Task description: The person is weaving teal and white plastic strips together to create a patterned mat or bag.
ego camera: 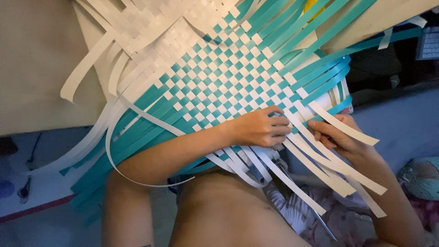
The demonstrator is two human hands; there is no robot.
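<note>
The mat (219, 77) is a flat weave of white and teal strips, and it lies across the person's lap and leans up and away from them. Its near edge is not closed: loose white strips (320, 169) and teal strips (315, 80) stick out past the checked part. That edge could come apart, it seems, if a hand lets go too soon, because nothing but the fingers holds the last rows tight there. A strip could also slip under the wrong neighbour and spoil the check pattern, since many ends cross close together by the hands. The thin strips might bend or crease if they are pulled hard. One long white strip (137, 180) curls loose under the left arm and could catch on it. The left hand (260, 128) reaches across from the left, palm down on the weave, with its fingers curled and pressing the edge near the loose white ends. The right hand (338, 135) comes up from the lower right, with its wrist bent and its fingers closed on a white strip beside the edge. The two hands are near each other, almost touching at the fingertips. A pair of scissors (320, 219) seems to lie below on the flowered cloth (302, 210).
</note>
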